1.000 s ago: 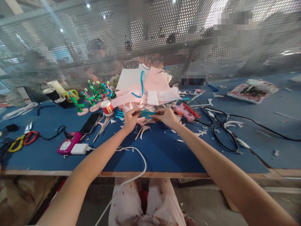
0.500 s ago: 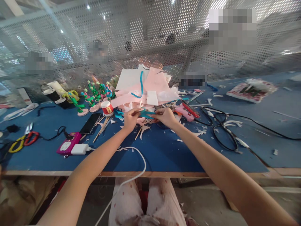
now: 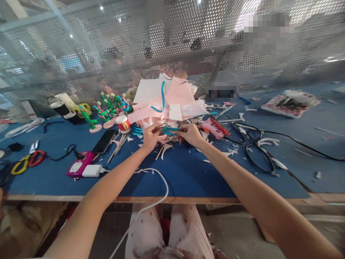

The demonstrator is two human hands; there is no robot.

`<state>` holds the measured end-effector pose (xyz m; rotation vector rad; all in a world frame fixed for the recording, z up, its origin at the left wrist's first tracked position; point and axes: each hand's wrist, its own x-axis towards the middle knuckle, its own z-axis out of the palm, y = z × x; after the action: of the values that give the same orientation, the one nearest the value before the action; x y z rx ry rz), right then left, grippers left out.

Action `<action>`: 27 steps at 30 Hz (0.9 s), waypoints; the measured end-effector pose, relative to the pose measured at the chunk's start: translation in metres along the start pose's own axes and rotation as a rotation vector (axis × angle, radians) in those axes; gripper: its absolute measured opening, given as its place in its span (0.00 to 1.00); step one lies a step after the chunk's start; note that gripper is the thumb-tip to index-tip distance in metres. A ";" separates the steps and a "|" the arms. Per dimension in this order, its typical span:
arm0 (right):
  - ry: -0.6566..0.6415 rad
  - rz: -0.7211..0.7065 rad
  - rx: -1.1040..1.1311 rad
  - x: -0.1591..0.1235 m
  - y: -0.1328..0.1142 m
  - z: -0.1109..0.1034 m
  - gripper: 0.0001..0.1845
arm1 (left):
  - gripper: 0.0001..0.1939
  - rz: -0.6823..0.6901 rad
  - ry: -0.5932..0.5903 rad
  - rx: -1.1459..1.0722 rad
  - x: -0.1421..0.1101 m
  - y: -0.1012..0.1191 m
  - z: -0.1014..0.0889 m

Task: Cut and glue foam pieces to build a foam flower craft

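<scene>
Between my two hands stretches a teal strip (image 3: 170, 130), paper or foam by its look. My left hand (image 3: 151, 136) pinches its left end, and my right hand (image 3: 191, 134) grips the right end. More teal strips (image 3: 137, 130) lie just left of my left hand, by a red-and-white paper cup (image 3: 123, 124). Behind the hands is a heap of pink sheets (image 3: 178, 91) and white sheets, with a curved blue strip (image 3: 163, 97) on top. A pink glue gun (image 3: 212, 128) rests right of my right hand.
Small green plant-like models on pink bases (image 3: 109, 124) stand at the left. Nearer are a phone (image 3: 104, 141), a magenta power socket (image 3: 80, 164) and scissors (image 3: 29, 158). A black cable (image 3: 258, 158) loops at the right among scraps. A perforated metal screen (image 3: 172, 43) rises behind.
Both hands keep hold of the teal strip in nearly the same place. The strip's tilt shifts slightly; the things on the table have not moved.
</scene>
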<state>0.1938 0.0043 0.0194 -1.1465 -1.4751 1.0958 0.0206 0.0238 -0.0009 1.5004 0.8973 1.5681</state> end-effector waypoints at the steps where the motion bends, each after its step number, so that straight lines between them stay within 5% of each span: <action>1: 0.006 -0.005 -0.013 0.000 -0.001 0.000 0.23 | 0.10 -0.006 0.000 -0.004 0.000 0.001 0.000; 27: -0.089 -0.119 -0.244 -0.007 -0.008 -0.002 0.29 | 0.14 -0.061 -0.007 -0.067 -0.002 0.006 0.001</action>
<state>0.1953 -0.0033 0.0268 -1.1713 -1.7613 0.9133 0.0211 0.0196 0.0034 1.4177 0.8700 1.5334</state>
